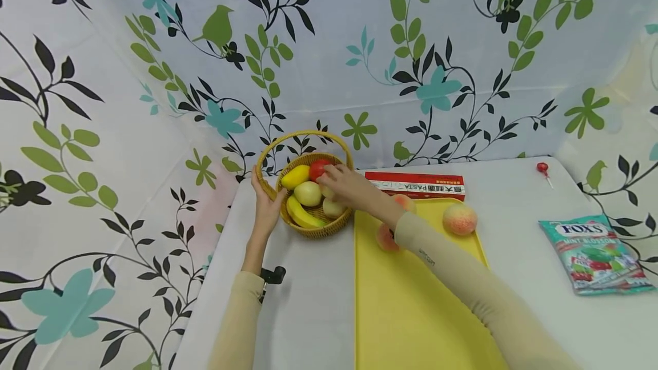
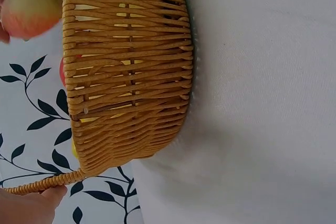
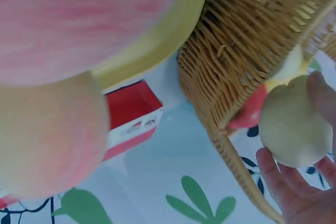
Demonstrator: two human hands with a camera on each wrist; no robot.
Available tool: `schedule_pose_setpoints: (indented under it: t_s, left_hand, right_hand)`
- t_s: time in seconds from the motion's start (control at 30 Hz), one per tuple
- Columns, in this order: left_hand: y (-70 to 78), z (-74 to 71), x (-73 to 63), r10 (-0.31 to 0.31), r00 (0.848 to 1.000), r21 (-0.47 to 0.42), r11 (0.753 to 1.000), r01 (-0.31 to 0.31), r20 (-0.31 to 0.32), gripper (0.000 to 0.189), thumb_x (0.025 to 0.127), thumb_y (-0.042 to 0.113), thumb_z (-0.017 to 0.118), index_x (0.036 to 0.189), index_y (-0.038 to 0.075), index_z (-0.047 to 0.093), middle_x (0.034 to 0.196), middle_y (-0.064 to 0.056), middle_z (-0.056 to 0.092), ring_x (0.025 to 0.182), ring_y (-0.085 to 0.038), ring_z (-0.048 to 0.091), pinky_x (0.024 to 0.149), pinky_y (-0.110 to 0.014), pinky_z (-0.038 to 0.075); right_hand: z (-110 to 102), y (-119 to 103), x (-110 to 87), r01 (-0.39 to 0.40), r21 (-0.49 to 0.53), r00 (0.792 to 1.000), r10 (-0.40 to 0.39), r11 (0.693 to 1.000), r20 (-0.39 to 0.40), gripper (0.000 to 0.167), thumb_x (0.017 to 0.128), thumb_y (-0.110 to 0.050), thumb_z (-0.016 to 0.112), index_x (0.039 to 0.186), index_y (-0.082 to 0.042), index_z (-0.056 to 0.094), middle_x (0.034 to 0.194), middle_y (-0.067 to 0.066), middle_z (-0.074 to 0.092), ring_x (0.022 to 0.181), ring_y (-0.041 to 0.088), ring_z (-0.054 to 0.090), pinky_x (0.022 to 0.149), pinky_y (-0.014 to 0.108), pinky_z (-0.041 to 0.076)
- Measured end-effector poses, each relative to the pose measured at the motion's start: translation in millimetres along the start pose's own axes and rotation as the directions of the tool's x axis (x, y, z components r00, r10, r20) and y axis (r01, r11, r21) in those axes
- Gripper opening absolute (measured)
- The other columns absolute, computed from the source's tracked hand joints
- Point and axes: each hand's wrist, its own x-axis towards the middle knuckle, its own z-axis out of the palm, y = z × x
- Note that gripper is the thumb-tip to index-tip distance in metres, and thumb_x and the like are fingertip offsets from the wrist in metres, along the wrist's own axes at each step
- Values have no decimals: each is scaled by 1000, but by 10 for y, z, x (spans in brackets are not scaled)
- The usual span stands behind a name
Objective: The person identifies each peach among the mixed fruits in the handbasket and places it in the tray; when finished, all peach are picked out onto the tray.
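Observation:
A wicker basket (image 1: 317, 232) with a tall handle holds a banana (image 1: 304, 214), a yellow oval fruit (image 1: 295, 177), a red fruit (image 1: 319, 169) and pale round fruits (image 1: 308, 193). My left hand (image 1: 265, 205) grips the basket at its left side, where the handle (image 2: 44, 183) meets the rim. Over the basket's right side reaches my right hand (image 1: 349, 187), its fingers round a peach (image 3: 296, 121). This peach is pale yellow-green on one side and reddish on the other, as the left wrist view shows. It is above the rim, partly hidden by the fingers in the head view.
On the right of the basket lies a yellow tray (image 1: 411, 301) bearing peaches (image 1: 460, 219), some partly behind my right arm. A red pasta box (image 1: 421, 183) lies behind the tray. Farther right are a candy bag (image 1: 596, 253) and a red lollipop (image 1: 542, 168). Patterned cloth (image 1: 329, 73) hangs behind.

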Motion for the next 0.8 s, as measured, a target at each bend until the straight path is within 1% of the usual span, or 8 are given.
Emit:
schedule_pose_setpoints:
  t_s: [0.07, 0.13, 0.23, 0.37, 0.47, 0.57, 0.7, 0.8]
  left_hand:
    - [-5, 17, 15, -5, 1000, -2, 1000, 5, 1, 96, 100, 9, 60, 165, 25, -9, 174, -11, -12, 162, -35, -4, 132, -56, 5]
    - [-51, 33, 41, -15, 1000, -4, 1000, 15, -1, 97, 100, 8, 60, 164, 26, -10, 174, -10, -12, 162, -33, -5, 132, -54, 5]
    - [-161, 58, 78, -26, 1000, 2, 1000, 26, -2, 97, 100, 7, 59, 164, 30, -11, 174, -6, -13, 162, -30, -5, 132, -52, 4]
    - [-288, 72, 114, 2, 1000, 38, 999, -2, -15, 98, 101, 9, 58, 163, 37, -12, 175, -2, -12, 162, -27, -5, 132, -53, 4]
    - [-318, 50, 123, 29, 998, 55, 998, -26, -50, 97, 101, 10, 58, 162, 41, -11, 175, 0, -10, 163, -27, -3, 132, -53, 4]
    - [-322, 25, 115, 34, 996, 43, 999, -30, -78, 96, 101, 10, 58, 161, 45, -8, 175, 2, -9, 163, -26, -1, 133, -53, 5]
    - [-311, 32, 96, 36, 997, 31, 999, -34, -67, 97, 100, 8, 58, 161, 43, -9, 175, 1, -9, 163, -26, -1, 132, -53, 7]
    - [-296, 60, 94, 46, 997, 22, 999, -45, -56, 97, 100, 8, 58, 162, 41, -9, 175, 0, -9, 163, -26, -2, 132, -55, 9]
  right_hand:
    - [-97, 0, -138, 4, 43, 1000, -3, 999, -23, 53, 91, -19, 78, 140, -16, 57, 143, 12, 52, 124, 39, 56, 91, 45, 60]
    - [-192, -4, -318, -16, 69, 1000, 17, 998, -25, 58, 89, -22, 81, 141, -16, 57, 143, 11, 52, 123, 36, 55, 95, 44, 59]
    - [-286, -3, -660, -73, 111, 996, 78, 991, -45, 66, 86, -27, 83, 144, -15, 55, 144, 11, 52, 129, 35, 51, 102, 44, 56]
    - [-389, 7, -1158, -136, 153, 984, 152, 979, -95, 68, 85, -27, 84, 146, -15, 54, 144, 13, 52, 133, 34, 48, 105, 46, 54]
    - [-448, 39, -1480, -146, 141, 976, 166, 979, -139, 68, 84, -27, 85, 144, -16, 55, 142, 13, 54, 133, 32, 48, 106, 47, 54]
    - [-474, 83, -1790, -158, 100, 972, 172, 982, -157, 71, 81, -25, 88, 143, -14, 55, 142, 14, 55, 132, 33, 50, 105, 48, 55]
    - [-477, 100, -2213, -194, 70, 970, 202, 978, -132, 75, 76, -24, 92, 141, -13, 55, 141, 14, 57, 129, 34, 52, 101, 49, 57]
    - [-419, 95, -2466, -218, 74, 968, 226, 973, -111, 75, 74, -22, 93, 139, -13, 57, 141, 13, 59, 128, 34, 53, 101, 50, 56]
